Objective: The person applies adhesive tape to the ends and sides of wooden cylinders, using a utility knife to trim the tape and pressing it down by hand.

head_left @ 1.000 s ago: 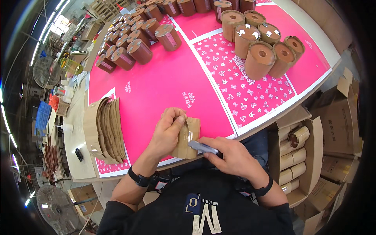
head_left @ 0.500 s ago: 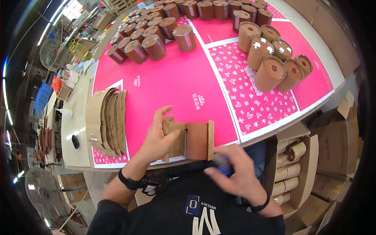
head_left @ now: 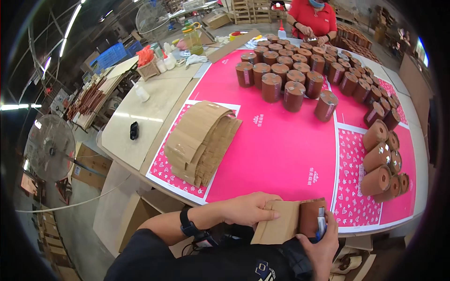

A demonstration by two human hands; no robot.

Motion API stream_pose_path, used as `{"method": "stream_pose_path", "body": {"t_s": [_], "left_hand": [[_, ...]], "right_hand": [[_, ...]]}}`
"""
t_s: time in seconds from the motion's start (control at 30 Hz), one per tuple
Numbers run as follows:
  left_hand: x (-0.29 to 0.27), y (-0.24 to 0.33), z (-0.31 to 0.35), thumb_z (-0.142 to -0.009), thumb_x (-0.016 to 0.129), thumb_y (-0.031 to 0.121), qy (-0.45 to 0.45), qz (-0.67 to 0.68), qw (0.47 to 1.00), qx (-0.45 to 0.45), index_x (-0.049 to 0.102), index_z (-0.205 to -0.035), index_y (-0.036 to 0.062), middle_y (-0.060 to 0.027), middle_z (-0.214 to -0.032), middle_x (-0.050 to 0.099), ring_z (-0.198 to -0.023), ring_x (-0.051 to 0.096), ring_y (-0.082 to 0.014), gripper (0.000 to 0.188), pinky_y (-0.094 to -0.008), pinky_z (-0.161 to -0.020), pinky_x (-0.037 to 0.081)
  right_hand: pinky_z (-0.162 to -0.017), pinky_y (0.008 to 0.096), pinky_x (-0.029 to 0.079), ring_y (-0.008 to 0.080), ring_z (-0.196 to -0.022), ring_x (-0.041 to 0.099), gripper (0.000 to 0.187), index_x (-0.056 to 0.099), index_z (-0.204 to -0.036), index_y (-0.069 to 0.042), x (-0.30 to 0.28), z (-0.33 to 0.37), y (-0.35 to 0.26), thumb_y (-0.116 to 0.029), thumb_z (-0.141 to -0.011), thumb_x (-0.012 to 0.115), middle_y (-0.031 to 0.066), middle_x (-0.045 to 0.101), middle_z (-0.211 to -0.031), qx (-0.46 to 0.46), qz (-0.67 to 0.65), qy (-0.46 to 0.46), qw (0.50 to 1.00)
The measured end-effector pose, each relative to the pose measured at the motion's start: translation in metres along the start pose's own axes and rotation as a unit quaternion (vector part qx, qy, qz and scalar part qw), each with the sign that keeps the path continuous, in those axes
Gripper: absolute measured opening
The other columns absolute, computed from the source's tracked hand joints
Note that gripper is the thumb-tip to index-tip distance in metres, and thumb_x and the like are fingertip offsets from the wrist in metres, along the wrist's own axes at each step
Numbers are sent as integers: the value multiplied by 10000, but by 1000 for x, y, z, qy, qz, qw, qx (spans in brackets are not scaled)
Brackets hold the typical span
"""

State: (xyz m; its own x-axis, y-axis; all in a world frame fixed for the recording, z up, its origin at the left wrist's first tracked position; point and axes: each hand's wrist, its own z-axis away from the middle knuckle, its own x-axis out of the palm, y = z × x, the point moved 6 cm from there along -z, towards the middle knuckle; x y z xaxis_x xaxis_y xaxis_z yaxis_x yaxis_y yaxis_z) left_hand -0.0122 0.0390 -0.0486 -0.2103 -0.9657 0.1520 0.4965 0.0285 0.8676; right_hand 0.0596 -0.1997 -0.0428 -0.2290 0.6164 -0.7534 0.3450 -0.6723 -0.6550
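Two hands flank one brown cylinder (head_left: 308, 220): the left hand (head_left: 255, 209) pinches the cardboard wrap (head_left: 276, 225) at its left, while the right hand (head_left: 323, 246) grips a silver-and-blue utility knife (head_left: 321, 221) beside its right end. Beyond the left hand lie stacked curved cardboard sheets (head_left: 199, 140); farther off stand finished-looking labelled cylinders (head_left: 295, 96).

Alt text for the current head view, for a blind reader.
A person's left hand grips a cardboard sleeve partly covering a brown cylinder, while the right hand holds a silver-and-blue tool beside it. Beyond, a pink-covered table bears a stack of curved cardboard and many similar cylinders.
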Motion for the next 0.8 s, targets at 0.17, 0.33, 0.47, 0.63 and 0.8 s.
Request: {"method": "stream_pose_path", "body": {"t_s": [0.17,0.33,0.47,0.63,0.8], "left_hand": [[-52,74,61,-977,580,158,217,-354,888,200,554,-1365,64,-151,-938,726,-787,717,-294,400,-387,-732,560],[-88,107,143,-950,569,107,576,-441,543,423,626,-1319,104,-163,-1215,683,-1162,653,-343,373,-441,-957,511],[-138,43,160,-785,601,9,631,-616,394,259,623,-1366,151,-180,-1352,618,-1335,519,-396,599,-467,-1079,432],[-161,-58,147,-761,649,115,554,-587,590,34,491,-1476,149,-259,-1500,434,-1459,309,-457,733,-594,-1169,251],[-141,-16,129,-805,659,304,557,-545,621,89,481,-1472,116,-295,-1468,425,-1458,242,-511,715,-706,-1142,163]], "right_hand": [[-1011,383,460,264,-1167,562,842,392,-1494,-64,12,-18,106,12,-743,766,146,545,-1307,69,-308,-19,949],[-1045,371,429,261,-1216,546,644,428,-1482,18,-4,-43,40,-192,-951,728,188,574,-1343,95,-178,-56,978],[-1097,387,401,291,-1290,518,644,434,-1468,43,0,-46,11,-191,-948,730,213,551,-1395,38,-116,-52,991],[-1128,412,385,321,-1354,478,729,462,-1439,63,7,-49,-9,-230,-873,815,243,525,-1429,-19,-102,-43,994],[-1119,435,411,338,-1334,492,908,395,-1483,45,6,-30,8,-254,-786,894,261,498,-1445,75,-104,7,992]]}}
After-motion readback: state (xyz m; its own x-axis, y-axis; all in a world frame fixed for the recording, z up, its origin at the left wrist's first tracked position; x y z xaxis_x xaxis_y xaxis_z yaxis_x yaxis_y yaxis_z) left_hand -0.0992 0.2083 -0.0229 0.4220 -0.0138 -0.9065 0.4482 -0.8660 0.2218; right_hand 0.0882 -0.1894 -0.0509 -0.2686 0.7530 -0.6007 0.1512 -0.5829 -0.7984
